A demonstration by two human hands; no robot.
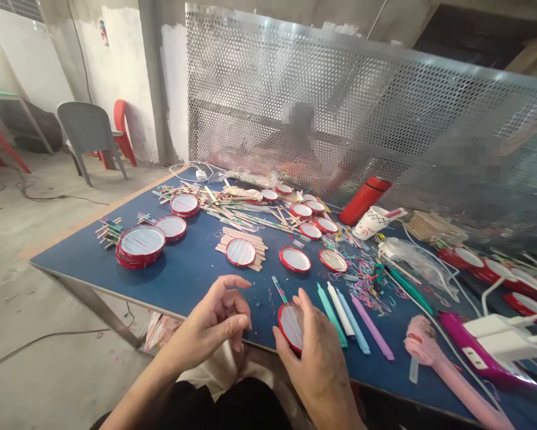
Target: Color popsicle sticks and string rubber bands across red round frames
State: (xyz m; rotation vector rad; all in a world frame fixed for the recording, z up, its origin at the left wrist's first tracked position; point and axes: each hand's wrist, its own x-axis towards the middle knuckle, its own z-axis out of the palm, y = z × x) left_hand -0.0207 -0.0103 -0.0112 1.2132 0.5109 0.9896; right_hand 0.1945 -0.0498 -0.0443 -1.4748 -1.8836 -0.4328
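No words, numbers or brands can be read anywhere in view. The small white panel [473, 358] on the magenta plastic appliance [465, 340], near the right end of the table [192, 280], is too small to make out, and the paper cup [367, 224] shows only a drawn pattern.

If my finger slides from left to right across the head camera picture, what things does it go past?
stack of red-rimmed discs → disc on craft sticks → right hand holding a red-rimmed disc → purple stick → white power adapter
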